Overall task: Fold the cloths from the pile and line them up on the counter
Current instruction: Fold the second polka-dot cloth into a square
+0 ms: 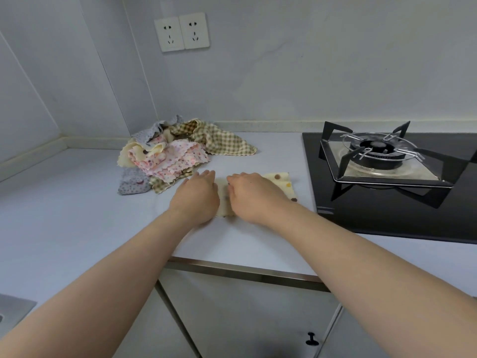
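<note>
A cream cloth with coloured dots (282, 183) lies flat on the white counter (77, 202), just left of the stove. Both my hands rest on it. My left hand (197, 196) lies flat on its left part with straight fingers pointing away. My right hand (254, 195) covers the middle, its fingers bent down onto the fabric near the left hand; whether they pinch the fabric is hidden. Behind my left hand sits the pile of loose cloths (170, 156): pink dotted, grey dotted, cream, and olive checked.
A black gas hob (387, 220) with a burner and pan support (379, 156) fills the right side. Two wall sockets (182, 32) are above the pile. The counter's front edge (245, 271) runs below my arms, with cabinet doors beneath. A sink corner (10, 308) shows bottom left.
</note>
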Demonstrator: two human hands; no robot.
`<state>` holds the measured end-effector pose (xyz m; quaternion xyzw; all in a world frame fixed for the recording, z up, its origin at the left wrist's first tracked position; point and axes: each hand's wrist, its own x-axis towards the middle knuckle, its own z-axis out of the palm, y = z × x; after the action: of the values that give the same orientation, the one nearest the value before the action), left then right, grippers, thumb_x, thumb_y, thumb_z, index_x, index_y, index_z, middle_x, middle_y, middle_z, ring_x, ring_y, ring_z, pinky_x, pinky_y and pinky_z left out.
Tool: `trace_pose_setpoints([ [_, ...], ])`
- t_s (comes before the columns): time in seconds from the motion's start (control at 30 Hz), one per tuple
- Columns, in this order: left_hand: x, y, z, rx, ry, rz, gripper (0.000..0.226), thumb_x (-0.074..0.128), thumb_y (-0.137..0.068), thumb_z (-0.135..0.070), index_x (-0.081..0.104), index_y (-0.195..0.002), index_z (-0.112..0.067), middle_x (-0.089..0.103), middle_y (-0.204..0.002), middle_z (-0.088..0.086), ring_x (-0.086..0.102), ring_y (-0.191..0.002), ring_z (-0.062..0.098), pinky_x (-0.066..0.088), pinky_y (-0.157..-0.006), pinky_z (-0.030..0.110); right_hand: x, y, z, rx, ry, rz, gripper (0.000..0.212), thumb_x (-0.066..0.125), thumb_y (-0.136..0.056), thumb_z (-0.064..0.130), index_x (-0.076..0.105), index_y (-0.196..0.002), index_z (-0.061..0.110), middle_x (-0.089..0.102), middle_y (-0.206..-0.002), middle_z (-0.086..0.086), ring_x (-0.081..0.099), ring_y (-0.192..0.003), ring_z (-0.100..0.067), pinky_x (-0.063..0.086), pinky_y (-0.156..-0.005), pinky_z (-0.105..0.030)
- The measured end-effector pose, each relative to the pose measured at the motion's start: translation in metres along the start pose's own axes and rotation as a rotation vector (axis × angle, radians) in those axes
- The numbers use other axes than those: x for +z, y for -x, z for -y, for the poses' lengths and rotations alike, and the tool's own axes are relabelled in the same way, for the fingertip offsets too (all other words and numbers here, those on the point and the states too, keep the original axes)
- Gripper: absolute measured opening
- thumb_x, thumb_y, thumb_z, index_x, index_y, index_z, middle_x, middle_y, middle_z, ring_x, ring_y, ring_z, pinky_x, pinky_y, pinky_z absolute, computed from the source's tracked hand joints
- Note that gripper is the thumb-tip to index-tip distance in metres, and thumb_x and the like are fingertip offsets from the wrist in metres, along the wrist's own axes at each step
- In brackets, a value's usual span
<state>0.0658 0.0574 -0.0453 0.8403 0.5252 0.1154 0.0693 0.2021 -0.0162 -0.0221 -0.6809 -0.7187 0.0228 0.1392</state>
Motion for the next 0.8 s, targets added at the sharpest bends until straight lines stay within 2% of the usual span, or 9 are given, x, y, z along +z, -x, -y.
trace_pose_setpoints([
  [0.07,0.009,-0.001,0.007,-0.009,-0.028,0.084,0.048,0.024,-0.106,-0.026,0.031,-0.149,-0.004,0.030,-0.158,0.013,0.020,-0.149,0.032,0.020,-0.120,0.045,0.013,-0.007,0.004,0.020,-0.012,0.055,0.029,0.034,-0.102,0.019,0.057,-0.118,0.008,0.058,-0.122,-0.013,0.052,-0.117,-0.029,0.039,-0.085,-0.034],
  [0.13,0.014,-0.001,0.010,-0.018,-0.070,0.132,0.055,0.020,-0.107,-0.033,0.018,-0.156,-0.006,0.015,-0.164,0.011,0.009,-0.152,0.030,0.011,-0.122,0.047,0.030,-0.010,0.003,0.022,-0.008,0.098,0.037,0.029,-0.105,0.024,0.051,-0.130,0.007,0.051,-0.137,-0.012,0.043,-0.132,-0.028,0.035,-0.103,-0.037],
  [0.2,0.015,-0.001,0.010,-0.026,-0.095,0.147,0.059,0.017,-0.107,-0.037,0.009,-0.158,-0.009,0.005,-0.166,0.009,0.001,-0.153,0.027,0.005,-0.123,0.048,0.040,-0.009,0.001,0.042,0.014,0.118,0.050,0.022,-0.107,0.032,0.035,-0.148,0.007,0.030,-0.159,-0.009,0.021,-0.149,-0.025,0.019,-0.119,-0.040],
  [0.23,0.014,-0.002,0.010,-0.032,-0.109,0.158,0.060,0.017,-0.107,-0.039,0.007,-0.158,-0.010,0.002,-0.167,0.008,-0.001,-0.153,0.027,0.004,-0.123,0.048,0.042,-0.008,0.000,0.068,0.015,0.129,0.055,0.019,-0.107,0.036,0.025,-0.154,0.008,0.020,-0.164,-0.006,0.013,-0.152,-0.024,0.011,-0.122,-0.041],
  [0.33,0.011,0.000,0.009,-0.062,-0.129,0.196,0.062,0.013,-0.107,-0.044,0.000,-0.159,-0.013,-0.005,-0.167,0.005,-0.007,-0.153,0.027,0.000,-0.123,0.048,0.039,-0.008,-0.005,0.158,-0.003,0.156,0.063,0.014,-0.106,0.045,0.012,-0.158,0.009,0.007,-0.167,-0.005,0.002,-0.153,-0.023,0.004,-0.124,-0.041],
  [0.53,0.010,-0.001,0.011,-0.072,-0.150,0.208,0.065,0.010,-0.105,-0.049,-0.001,-0.159,-0.014,-0.006,-0.167,0.004,-0.007,-0.153,0.026,0.000,-0.123,0.050,0.030,-0.009,-0.029,0.352,-0.027,0.150,0.071,0.012,-0.104,0.051,0.008,-0.158,0.005,0.003,-0.167,-0.009,0.000,-0.153,-0.024,0.001,-0.124,-0.040],
  [0.67,0.011,-0.003,0.015,-0.085,-0.178,0.217,0.070,0.010,-0.103,-0.053,0.000,-0.158,-0.011,-0.005,-0.167,0.005,-0.004,-0.153,0.026,0.003,-0.123,0.051,0.014,-0.012,-0.045,0.474,0.021,0.241,0.076,0.010,-0.103,0.056,-0.001,-0.157,0.004,-0.005,-0.166,-0.010,-0.005,-0.153,-0.025,0.001,-0.124,-0.042],
  [0.8,0.008,-0.004,0.018,-0.127,-0.201,0.235,0.077,0.010,-0.101,-0.060,-0.001,-0.158,-0.009,-0.004,-0.167,0.006,-0.002,-0.153,0.026,0.005,-0.122,0.052,0.007,-0.010,-0.060,0.498,0.095,0.292,0.075,0.006,-0.102,0.055,-0.006,-0.157,0.005,-0.009,-0.166,-0.008,-0.006,-0.153,-0.022,-0.001,-0.123,-0.047],
])
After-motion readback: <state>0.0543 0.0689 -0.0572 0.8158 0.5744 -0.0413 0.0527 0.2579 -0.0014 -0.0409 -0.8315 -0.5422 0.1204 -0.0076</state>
